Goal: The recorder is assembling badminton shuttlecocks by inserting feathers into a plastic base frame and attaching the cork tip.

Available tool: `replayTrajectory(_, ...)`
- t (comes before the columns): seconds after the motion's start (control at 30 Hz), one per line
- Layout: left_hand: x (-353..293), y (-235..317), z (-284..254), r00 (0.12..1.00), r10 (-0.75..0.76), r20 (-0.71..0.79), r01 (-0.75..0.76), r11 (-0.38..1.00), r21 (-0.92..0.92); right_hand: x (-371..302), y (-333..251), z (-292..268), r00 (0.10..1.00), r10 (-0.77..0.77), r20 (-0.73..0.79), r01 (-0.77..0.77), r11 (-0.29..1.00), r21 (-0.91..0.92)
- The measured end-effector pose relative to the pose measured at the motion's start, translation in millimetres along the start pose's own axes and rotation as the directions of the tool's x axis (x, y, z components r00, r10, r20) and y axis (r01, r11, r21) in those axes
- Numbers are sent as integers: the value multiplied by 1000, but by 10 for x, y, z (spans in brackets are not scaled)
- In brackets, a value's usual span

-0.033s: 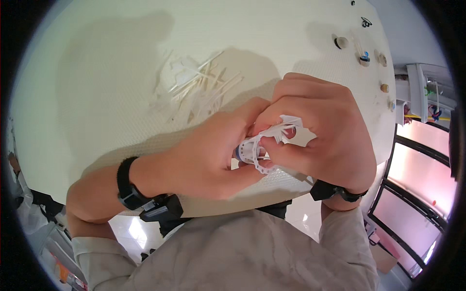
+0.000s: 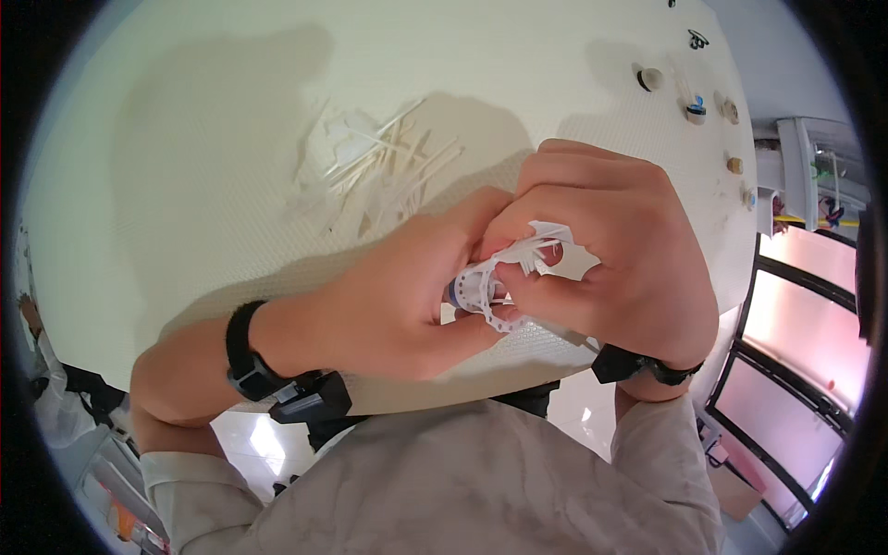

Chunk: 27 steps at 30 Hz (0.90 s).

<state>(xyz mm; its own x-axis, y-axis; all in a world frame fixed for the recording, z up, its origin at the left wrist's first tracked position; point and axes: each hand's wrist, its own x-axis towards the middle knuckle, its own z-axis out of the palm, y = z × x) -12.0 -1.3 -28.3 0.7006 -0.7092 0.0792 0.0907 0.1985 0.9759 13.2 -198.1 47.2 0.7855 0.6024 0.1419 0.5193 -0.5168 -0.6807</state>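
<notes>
Both hands meet over the near part of the table. My left hand [image 2: 407, 291] is closed around a small white plastic cup-like piece [image 2: 475, 289] with a ring of holes along its rim and a blue-grey base. From the other side, my right hand [image 2: 615, 245] pinches white strips [image 2: 527, 252] at the upper edge of that piece between thumb and fingers. Whether these strips are part of the piece or separate cannot be made out. Fingers hide much of the piece. A loose pile of thin white sticks [image 2: 393, 162] lies beyond my left hand, with clear plastic wrapping among them.
The pale textured table [image 2: 213, 120] has a curved near edge by my body. At its far right stand a round cap-like thing [image 2: 650, 80], a small blue-topped container [image 2: 696, 111] and several other little round pieces. Shelving [image 2: 797, 176] stands beyond the right edge.
</notes>
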Motion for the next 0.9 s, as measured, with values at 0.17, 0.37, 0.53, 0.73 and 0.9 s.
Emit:
replayTrajectory(0.17, -17, 81, 13, 995, -102, -12, 100, 990, -103, 3, 0, 4, 1000, -25, -4, 25, 998, -56)
replayTrajectory(0.37, 1, 91, -33, 1000, -16, -6, 16, 1000, 19, 15, 31, 59, 994, -90, -61, 86, 995, -51)
replayTrajectory(0.53, 14, 74, -36, 999, -45, 5, 44, 999, 24, 19, 78, 70, 990, -124, -61, 123, 992, -21)
replayTrajectory(0.73, 23, 51, -40, 997, -72, 11, 72, 997, 21, 24, 140, 45, 986, -164, -40, 165, 986, 30)
replayTrajectory(0.9, 9, 78, -21, 998, -57, 10, 58, 998, -35, 11, 69, -15, 995, -83, -60, 88, 991, 99)
